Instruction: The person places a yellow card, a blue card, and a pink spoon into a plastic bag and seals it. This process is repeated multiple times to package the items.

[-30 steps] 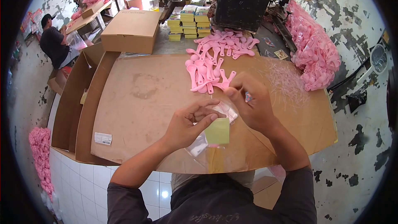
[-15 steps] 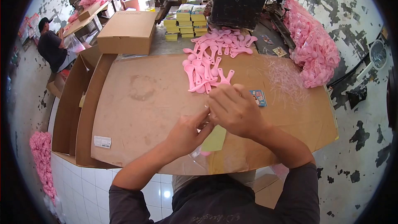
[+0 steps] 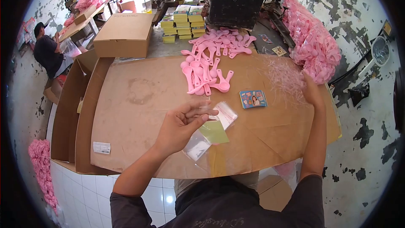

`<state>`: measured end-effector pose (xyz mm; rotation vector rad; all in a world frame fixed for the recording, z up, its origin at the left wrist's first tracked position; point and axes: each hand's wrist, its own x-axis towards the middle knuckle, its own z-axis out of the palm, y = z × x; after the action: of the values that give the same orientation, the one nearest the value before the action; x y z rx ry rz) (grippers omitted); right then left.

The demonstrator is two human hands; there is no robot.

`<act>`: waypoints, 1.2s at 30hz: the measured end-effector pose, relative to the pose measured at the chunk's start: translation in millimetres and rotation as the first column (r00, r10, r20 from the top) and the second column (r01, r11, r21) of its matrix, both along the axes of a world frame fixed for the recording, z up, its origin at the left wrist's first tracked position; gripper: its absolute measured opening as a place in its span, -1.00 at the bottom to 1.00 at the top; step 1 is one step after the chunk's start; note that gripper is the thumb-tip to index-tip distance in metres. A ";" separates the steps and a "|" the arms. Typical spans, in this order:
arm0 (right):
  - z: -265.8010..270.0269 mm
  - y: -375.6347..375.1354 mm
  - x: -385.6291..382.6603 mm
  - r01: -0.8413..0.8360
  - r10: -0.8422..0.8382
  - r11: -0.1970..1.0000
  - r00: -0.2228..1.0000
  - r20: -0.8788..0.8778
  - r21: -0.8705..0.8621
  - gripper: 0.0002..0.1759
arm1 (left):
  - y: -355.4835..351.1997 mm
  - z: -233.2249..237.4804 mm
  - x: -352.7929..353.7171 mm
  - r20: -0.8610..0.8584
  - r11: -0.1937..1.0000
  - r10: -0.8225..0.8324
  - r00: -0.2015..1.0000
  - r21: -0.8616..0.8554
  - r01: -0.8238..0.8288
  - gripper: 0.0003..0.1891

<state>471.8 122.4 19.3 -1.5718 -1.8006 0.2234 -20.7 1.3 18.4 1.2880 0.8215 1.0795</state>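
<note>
Far left, on the tiled floor: heap of pink pieces (image 3: 40, 164); above it, a seated person (image 3: 46, 52) in a dark shirt and cap, facing away, well apart from the work surface.

Left edge of the surface: open carton (image 3: 69, 101) with flaps spread; behind it, a closed cardboard box (image 3: 123, 35), upright.

Work surface: flat cardboard sheet (image 3: 139, 101), stained near its middle; white label (image 3: 101, 147) stuck near its lower left corner.

Left hand (image 3: 179, 124): lies low over the sheet near its front edge; thumb and fingers drawn together on the upper edge of a clear bag (image 3: 196, 145); the bag rests on the sheet, slanting from lower left to upper right, with a yellow-green card (image 3: 214, 131) inside it.

Centre, beyond the hand: loose pink spoons (image 3: 204, 78), overlapping, trailing back toward a dark machine (image 3: 234, 0); stacks of yellow booklets (image 3: 183, 23) just left of the machine.

Right of the spoons: small picture card (image 3: 253, 99), flat, face up, apart from the bag.

Further right: scatter of thin clear strands (image 3: 280, 76) on the sheet.

Right hand (image 3: 312, 90): arm stretched out to the far right edge, fingertips among the strands; whether the fingers are closed on any cannot be told.

Far right: large sack of pink spoons (image 3: 314, 42), heaped against the flaking wall.
</note>
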 end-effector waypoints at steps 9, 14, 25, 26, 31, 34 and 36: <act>27.7 -65.2 -137.3 -0.240 0.216 0.954 0.966 -0.142 -0.181 -0.58 | 2.9 -7.7 13.0 0.021 0.995 0.089 0.996 0.052 -0.090 -0.65; 10.9 -99.0 -238.0 -0.769 0.591 0.599 0.612 -0.526 -0.222 -0.47 | 1.9 -19.0 14.8 -0.010 0.991 0.104 0.994 0.086 -0.103 -0.65; -10.5 -70.7 -241.2 -0.810 0.492 0.550 0.513 -0.704 -0.206 -0.61 | 12.1 -23.1 5.3 0.030 0.999 0.027 0.999 -0.037 -0.026 -0.66; -11.7 -71.0 -240.9 -0.803 0.474 0.561 0.509 -0.718 -0.200 -0.63 | 13.1 -26.6 4.2 0.024 0.998 0.022 0.999 -0.066 -0.020 -0.67; -18.4 -71.1 -240.4 -0.744 0.402 0.640 0.539 -0.740 -0.193 -0.70 | 12.2 -29.4 8.3 0.029 0.997 0.035 0.999 -0.074 -0.033 -0.71; -18.7 -71.2 -239.6 -0.727 0.405 0.658 0.562 -0.721 -0.197 -0.74 | 11.6 -29.1 11.7 -0.013 0.997 0.049 0.999 -0.063 -0.050 -0.71; -19.4 -73.1 -241.0 -0.719 0.430 0.675 0.567 -0.703 -0.167 -0.73 | 11.6 -29.1 12.7 -0.042 0.996 0.066 0.997 -0.054 -0.068 -0.71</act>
<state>230.9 49.3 -0.1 -0.8758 -1.7116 1.4089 -8.1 12.8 -10.6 1.2469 0.9246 1.0798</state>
